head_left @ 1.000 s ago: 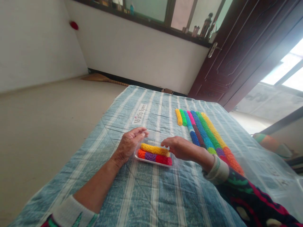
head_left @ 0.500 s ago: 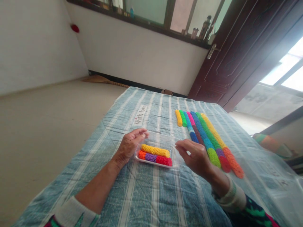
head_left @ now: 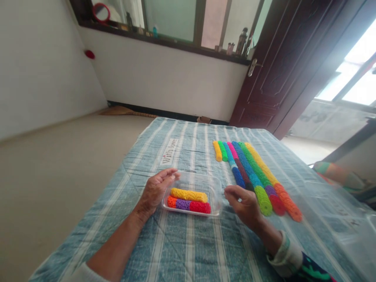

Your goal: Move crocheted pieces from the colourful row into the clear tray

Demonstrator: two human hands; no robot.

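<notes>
A clear plastic container (head_left: 216, 188) lies on the striped cloth in front of me. Inside are a yellow row of small stacked discs (head_left: 189, 195) and, nearer to me, an orange, purple and red row (head_left: 188, 205). My left hand (head_left: 157, 190) has its fingers closed on the container's left rim. On the other side, my right hand (head_left: 242, 203) hovers just off the container's right edge, its thumb and fingers curled together with nothing visible in them. Several long rows of coloured discs (head_left: 255, 168) lie side by side beyond the right hand.
A blue striped cloth (head_left: 138, 243) printed "With love" covers the table. A transparent plastic box (head_left: 337, 219) stands at the right edge. Behind are a windowsill with bottles (head_left: 242, 41) and a dark red door (head_left: 279, 66); a broom-like thing (head_left: 123, 111) lies on the floor.
My right hand has moved slightly right, away from the container's edge. The left hand stays at the rim. The camera view has tilted up and shifted, and the disc rows lie as before.
</notes>
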